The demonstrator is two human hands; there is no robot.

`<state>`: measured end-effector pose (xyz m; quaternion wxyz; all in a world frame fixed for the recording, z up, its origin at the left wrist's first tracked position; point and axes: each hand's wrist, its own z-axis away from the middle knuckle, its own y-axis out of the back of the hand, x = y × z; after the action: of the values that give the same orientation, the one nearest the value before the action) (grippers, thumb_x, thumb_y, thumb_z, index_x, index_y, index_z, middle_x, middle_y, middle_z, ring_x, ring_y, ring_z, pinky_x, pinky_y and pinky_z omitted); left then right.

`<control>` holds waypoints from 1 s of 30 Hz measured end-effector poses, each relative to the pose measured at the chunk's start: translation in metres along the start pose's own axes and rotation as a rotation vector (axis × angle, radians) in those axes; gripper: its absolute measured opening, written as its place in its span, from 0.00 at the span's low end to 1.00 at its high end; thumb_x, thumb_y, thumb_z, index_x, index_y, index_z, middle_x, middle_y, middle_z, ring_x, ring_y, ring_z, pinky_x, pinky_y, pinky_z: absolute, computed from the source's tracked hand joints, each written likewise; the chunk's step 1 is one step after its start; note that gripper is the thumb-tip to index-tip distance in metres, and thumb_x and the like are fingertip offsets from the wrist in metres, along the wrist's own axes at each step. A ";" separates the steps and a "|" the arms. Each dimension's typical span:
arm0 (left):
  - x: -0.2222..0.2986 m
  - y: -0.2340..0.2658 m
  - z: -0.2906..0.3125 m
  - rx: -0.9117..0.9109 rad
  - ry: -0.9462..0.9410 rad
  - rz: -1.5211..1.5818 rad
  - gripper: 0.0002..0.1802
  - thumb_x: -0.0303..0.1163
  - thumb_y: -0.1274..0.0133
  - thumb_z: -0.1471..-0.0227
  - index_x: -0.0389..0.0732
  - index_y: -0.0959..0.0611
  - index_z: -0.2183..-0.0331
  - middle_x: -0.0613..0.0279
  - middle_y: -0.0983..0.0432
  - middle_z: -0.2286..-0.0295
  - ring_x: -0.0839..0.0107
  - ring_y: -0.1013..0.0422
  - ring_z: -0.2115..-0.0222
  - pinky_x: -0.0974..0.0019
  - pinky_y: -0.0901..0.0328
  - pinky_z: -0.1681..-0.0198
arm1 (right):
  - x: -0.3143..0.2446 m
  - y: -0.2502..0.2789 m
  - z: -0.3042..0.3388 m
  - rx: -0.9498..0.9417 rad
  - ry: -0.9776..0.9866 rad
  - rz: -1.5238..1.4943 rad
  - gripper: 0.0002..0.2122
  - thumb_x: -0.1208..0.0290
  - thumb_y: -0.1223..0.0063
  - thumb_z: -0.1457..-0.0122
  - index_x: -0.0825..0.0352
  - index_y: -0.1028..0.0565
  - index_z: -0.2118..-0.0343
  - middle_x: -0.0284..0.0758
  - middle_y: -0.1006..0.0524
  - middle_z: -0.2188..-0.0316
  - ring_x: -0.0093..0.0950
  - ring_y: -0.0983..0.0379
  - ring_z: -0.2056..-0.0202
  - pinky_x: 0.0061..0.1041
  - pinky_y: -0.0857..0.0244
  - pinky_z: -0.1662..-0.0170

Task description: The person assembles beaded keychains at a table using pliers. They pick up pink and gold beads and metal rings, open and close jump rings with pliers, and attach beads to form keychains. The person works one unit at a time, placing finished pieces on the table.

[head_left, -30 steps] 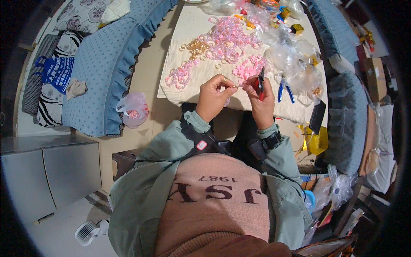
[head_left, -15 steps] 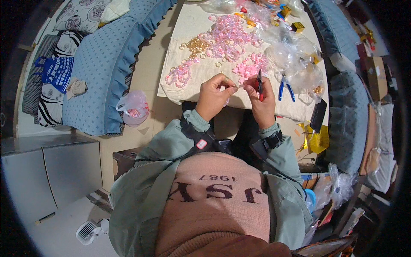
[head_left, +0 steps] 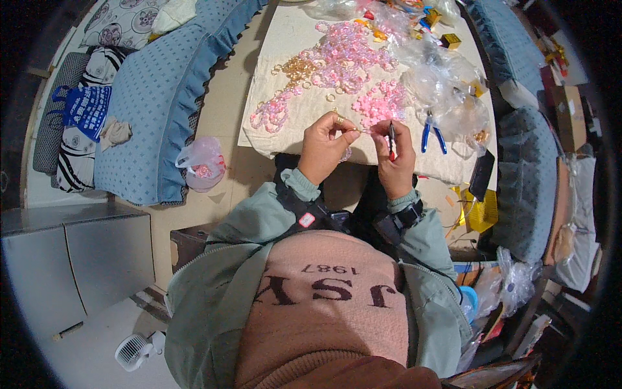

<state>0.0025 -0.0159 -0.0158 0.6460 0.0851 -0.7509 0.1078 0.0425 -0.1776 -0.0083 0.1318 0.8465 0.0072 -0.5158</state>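
Above the near edge of a cloth-covered table (head_left: 278, 142), my left hand (head_left: 324, 149) pinches a small gold-coloured piece between thumb and fingertips. A bit of a pink bead strand (head_left: 347, 154) shows just below those fingers. Facing it, my right hand (head_left: 398, 159) is closed around red-handled pliers (head_left: 391, 144) with dark jaws pointing away from me. Its thumb and index fingertip come close to the left fingertips; whether they grip the small piece too, I cannot tell. Pink beads (head_left: 382, 104) lie just beyond both hands, with a gold ring (head_left: 330, 98) beside them.
Pink bead chains (head_left: 350, 55) are heaped farther back, next to gold rings (head_left: 299, 69). Blue-handled pliers (head_left: 433, 133) lie to the right, near clear plastic bags (head_left: 447, 78). A black flat object (head_left: 481, 175) sits at the right edge. Blue-covered sofas (head_left: 159, 97) flank the table.
The right hand has shifted slightly down, and the pliers have turned more upright, their tip lower. My left hand has barely moved and keeps its pinch.
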 end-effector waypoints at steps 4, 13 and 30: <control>-0.001 0.001 -0.001 -0.005 -0.024 -0.017 0.08 0.24 0.37 0.48 0.38 0.20 0.67 0.68 0.23 0.70 0.82 0.32 0.69 0.75 0.36 0.65 | -0.004 0.004 -0.002 -0.036 0.120 0.148 0.16 0.87 0.45 0.49 0.67 0.27 0.56 0.39 0.23 0.63 0.37 0.24 0.58 0.29 0.32 0.54; 0.001 0.000 -0.001 0.022 -0.074 -0.005 0.06 0.21 0.38 0.51 0.37 0.21 0.70 0.68 0.23 0.74 0.82 0.31 0.73 0.74 0.35 0.67 | -0.007 0.012 -0.006 -0.108 0.419 0.397 0.21 0.87 0.46 0.57 0.63 0.26 0.57 0.38 0.24 0.64 0.40 0.27 0.62 0.36 0.34 0.58; 0.004 0.010 -0.006 -0.167 0.190 0.205 0.06 0.18 0.40 0.50 0.35 0.22 0.69 0.64 0.22 0.72 0.79 0.27 0.70 0.74 0.32 0.65 | 0.000 0.009 -0.008 -0.087 -0.010 0.077 0.16 0.87 0.44 0.48 0.67 0.27 0.55 0.39 0.23 0.62 0.34 0.24 0.58 0.30 0.32 0.53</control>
<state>0.0051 -0.0047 -0.0118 0.7045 -0.0564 -0.6976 0.1179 0.0510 -0.1840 -0.0032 0.1882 0.8371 -0.0035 -0.5136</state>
